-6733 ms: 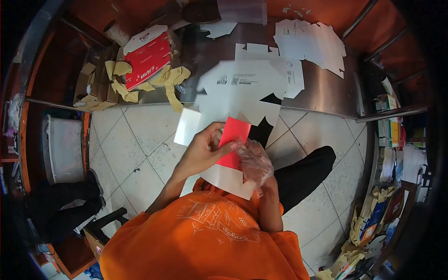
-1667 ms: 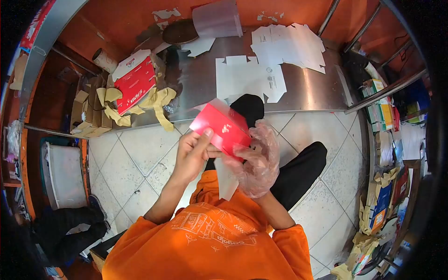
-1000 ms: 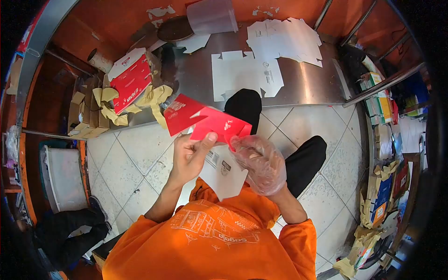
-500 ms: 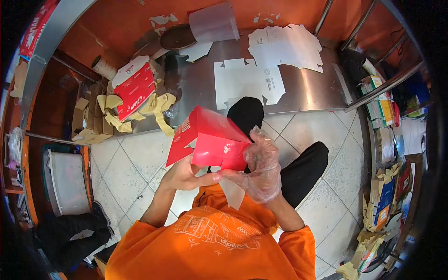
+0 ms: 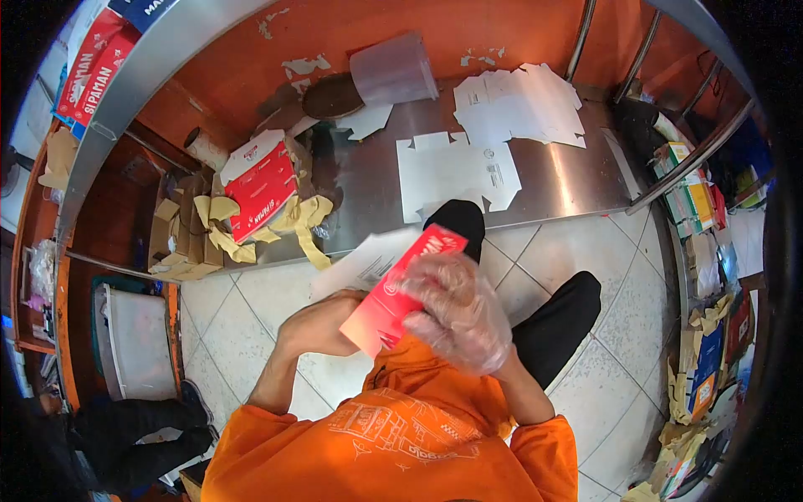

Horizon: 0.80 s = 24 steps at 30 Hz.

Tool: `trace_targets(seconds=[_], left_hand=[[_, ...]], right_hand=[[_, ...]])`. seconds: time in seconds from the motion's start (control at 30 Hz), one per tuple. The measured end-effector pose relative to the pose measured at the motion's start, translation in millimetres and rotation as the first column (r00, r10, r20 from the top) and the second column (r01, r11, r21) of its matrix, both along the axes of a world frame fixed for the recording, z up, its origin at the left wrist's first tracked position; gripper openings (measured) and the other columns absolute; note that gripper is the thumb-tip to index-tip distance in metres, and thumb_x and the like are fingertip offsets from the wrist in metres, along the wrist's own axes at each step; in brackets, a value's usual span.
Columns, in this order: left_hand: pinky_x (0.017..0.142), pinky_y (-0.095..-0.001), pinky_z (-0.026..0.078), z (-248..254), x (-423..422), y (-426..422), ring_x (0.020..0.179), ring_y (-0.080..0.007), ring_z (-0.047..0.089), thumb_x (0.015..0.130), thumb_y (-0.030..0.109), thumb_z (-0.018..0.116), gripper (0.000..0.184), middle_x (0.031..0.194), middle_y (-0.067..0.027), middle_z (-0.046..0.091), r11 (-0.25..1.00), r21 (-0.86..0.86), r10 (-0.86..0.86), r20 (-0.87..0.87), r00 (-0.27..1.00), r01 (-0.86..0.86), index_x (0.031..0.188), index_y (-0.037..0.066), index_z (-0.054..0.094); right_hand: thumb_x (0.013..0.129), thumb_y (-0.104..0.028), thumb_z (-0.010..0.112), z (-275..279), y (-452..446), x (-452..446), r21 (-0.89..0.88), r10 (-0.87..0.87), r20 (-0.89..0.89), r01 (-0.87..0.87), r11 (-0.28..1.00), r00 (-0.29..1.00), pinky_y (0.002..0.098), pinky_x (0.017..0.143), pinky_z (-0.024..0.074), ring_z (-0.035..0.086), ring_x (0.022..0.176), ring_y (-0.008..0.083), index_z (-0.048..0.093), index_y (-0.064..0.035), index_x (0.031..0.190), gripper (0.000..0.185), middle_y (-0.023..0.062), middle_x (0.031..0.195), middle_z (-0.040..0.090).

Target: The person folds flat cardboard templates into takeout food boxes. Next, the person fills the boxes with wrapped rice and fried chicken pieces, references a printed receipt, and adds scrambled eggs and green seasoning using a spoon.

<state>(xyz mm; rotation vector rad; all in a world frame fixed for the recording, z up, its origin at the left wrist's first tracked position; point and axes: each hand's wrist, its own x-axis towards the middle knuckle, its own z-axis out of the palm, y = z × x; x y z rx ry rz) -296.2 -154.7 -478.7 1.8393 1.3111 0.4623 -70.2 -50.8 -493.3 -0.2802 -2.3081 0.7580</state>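
Note:
Between my hands is a partly folded cardboard box [image 5: 400, 289], with a red printed side facing up and a white panel sticking out to the left. My bare left hand [image 5: 322, 325] grips its left end, and the fingers are mostly hidden behind the cardboard. Over the red side lies my right hand [image 5: 458, 314] in a clear plastic glove, fingers bent against the box and slightly blurred. Flat white box blanks [image 5: 456, 177] lie on the metal surface in front of me.
More white blanks [image 5: 523, 105] lie further back, next to a translucent plastic tub [image 5: 393, 71]. At the left, a stack of red box blanks [image 5: 261, 192] rests among torn brown paper. Metal rails [image 5: 690, 155] and packed shelves stand right. Another person's dark-clothed legs [image 5: 138, 435] show at lower left.
The box has been turned: its red printed side now faces up and a white panel points left. My gloved right hand has moved onto the red side. The view has shifted slightly.

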Motion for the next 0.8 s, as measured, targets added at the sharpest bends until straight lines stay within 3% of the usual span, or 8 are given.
trace_targets(seconds=[0.17, 0.3, 0.37, 0.43, 0.53, 0.6, 0.7, 0.8], left_hand=[[0.069, -0.0379, 0.047, 18, -11, 6, 0.074, -0.0361, 0.057, 0.074, 0.009, 0.067, 0.017, 0.075, -0.0166, 0.055, 0.991, -0.131, -0.039, -0.25, 0.967, 0.006, 0.08, -0.004, 0.057], [0.067, -0.0366, 0.047, 23, -19, 7, 0.073, -0.0287, 0.058, 0.075, 0.005, 0.064, 0.016, 0.083, -0.0131, 0.055, 0.996, -0.079, -0.049, -0.187, 0.981, 0.035, 0.088, -0.003, 0.06], [0.071, -0.0357, 0.048, 24, -20, 10, 0.079, -0.0249, 0.06, 0.076, 0.004, 0.064, 0.022, 0.089, -0.0125, 0.056, 0.988, 0.023, 0.154, -0.172, 0.973, -0.153, 0.097, -0.002, 0.059], [0.084, -0.0349, 0.049, 15, -19, 13, 0.093, -0.0191, 0.061, 0.08, 0.007, 0.069, 0.043, 0.104, -0.0108, 0.059, 0.88, 0.215, 0.452, -0.1, 0.887, -0.424, 0.12, 0.001, 0.054], [0.092, -0.0356, 0.048, 26, 12, 18, 0.103, -0.0241, 0.062, 0.075, 0.017, 0.079, 0.06, 0.117, -0.0137, 0.06, 0.832, 0.307, 0.482, 0.011, 0.876, -0.462, 0.128, 0.003, 0.052], [0.097, -0.0394, 0.045, 25, 17, 20, 0.114, -0.0333, 0.055, 0.073, 0.019, 0.08, 0.072, 0.125, -0.0169, 0.056, 0.966, 0.206, 0.183, -0.117, 0.976, -0.156, 0.135, 0.005, 0.045], [0.097, -0.0418, 0.045, 22, 23, 23, 0.114, -0.0375, 0.054, 0.071, 0.018, 0.081, 0.073, 0.128, -0.0172, 0.055, 0.975, 0.193, 0.138, -0.122, 0.983, -0.113, 0.133, 0.004, 0.046], [0.099, -0.0428, 0.045, 22, 28, 28, 0.115, -0.0381, 0.053, 0.072, 0.015, 0.079, 0.068, 0.127, -0.0175, 0.055, 0.957, 0.262, 0.156, -0.104, 0.982, -0.124, 0.132, 0.003, 0.047]], right_hand=[[0.082, -0.03, 0.069, -1, -5, -17, -0.038, -0.068, -0.167, 0.063, 0.997, 0.984, 0.0499, 0.096, 0.0397, 0.055, 0.106, 0.0331, 0.053, -0.0079, 0.128, 0.053, 0.0124, 0.112, 0.058], [0.084, -0.027, 0.069, -16, -1, -23, 0.053, -0.005, -0.145, 0.013, 0.998, 0.989, 0.0456, 0.084, 0.0464, 0.059, 0.096, 0.0336, 0.06, -0.0059, 0.115, 0.038, 0.0144, 0.103, 0.061], [0.088, -0.022, 0.066, -29, -7, -25, -0.503, 0.043, -0.253, -0.17, 0.847, 0.966, 0.0377, 0.072, 0.0495, 0.062, 0.08, 0.0287, 0.063, -0.0039, 0.098, 0.021, 0.0119, 0.089, 0.062], [0.091, -0.011, 0.062, -28, -16, -27, -0.776, -0.366, -0.274, 0.021, 0.631, 0.889, 0.0293, 0.065, 0.0475, 0.058, 0.071, 0.0163, 0.06, -0.0024, 0.09, 0.009, 0.008, 0.078, 0.058], [0.089, -0.01, 0.065, -33, -3, -36, -0.872, -0.572, -0.427, -0.151, 0.466, 0.701, 0.0285, 0.065, 0.0471, 0.057, 0.071, 0.015, 0.061, -0.0017, 0.091, 0.01, 0.008, 0.078, 0.058], [0.086, -0.009, 0.069, -38, -3, -35, -0.843, -0.514, -0.457, -0.169, 0.511, 0.726, 0.0278, 0.065, 0.0471, 0.058, 0.071, 0.0152, 0.062, -0.0017, 0.093, 0.012, 0.0085, 0.082, 0.06], [0.084, -0.004, 0.07, -43, -3, -23, -0.762, -0.299, -0.274, -0.016, 0.648, 0.914, 0.0282, 0.066, 0.048, 0.059, 0.071, 0.0172, 0.062, -0.0019, 0.094, 0.013, 0.0099, 0.086, 0.062], [0.083, -0.001, 0.068, -41, -7, -27, -0.679, -0.533, -0.303, 0.214, 0.702, 0.79, 0.0303, 0.065, 0.0487, 0.061, 0.071, 0.0214, 0.062, 0.0001, 0.089, 0.008, 0.0122, 0.084, 0.061]])
